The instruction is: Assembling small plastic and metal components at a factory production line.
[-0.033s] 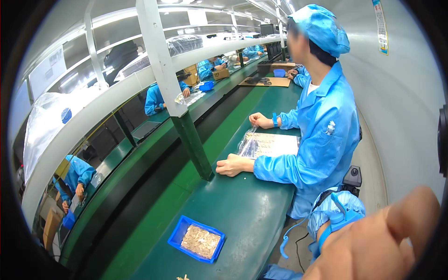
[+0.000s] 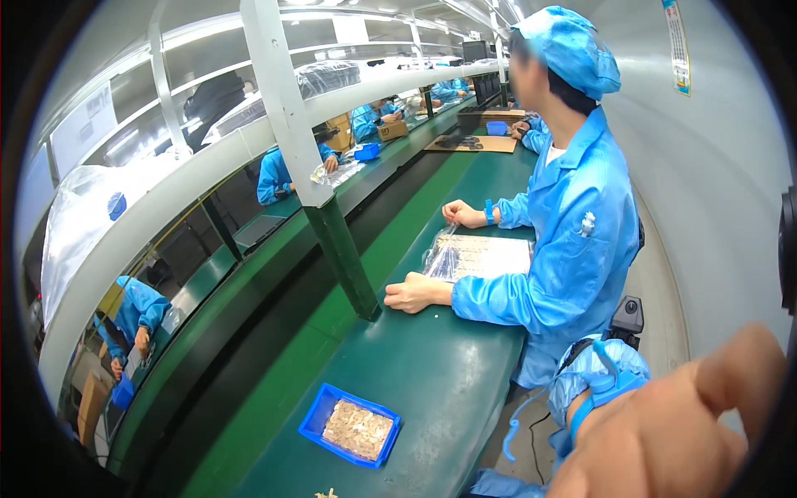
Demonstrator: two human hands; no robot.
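The right hand [image 2: 660, 436] looms blurred at lower right; I can't tell whether it pinches anything. The blue bin [image 2: 316, 415] sits open at lower centre, so a low, careless swing could, I'd say, spill its tan pieces [image 2: 357, 428].

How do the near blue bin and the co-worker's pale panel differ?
The blue bin has raised walls; the pale panel looks flat. The bin holds beige pieces; the panel has clear plastic alongside. The bin stands untouched; the panel lies between the co-worker's forearms. Both are on the green tabletop.
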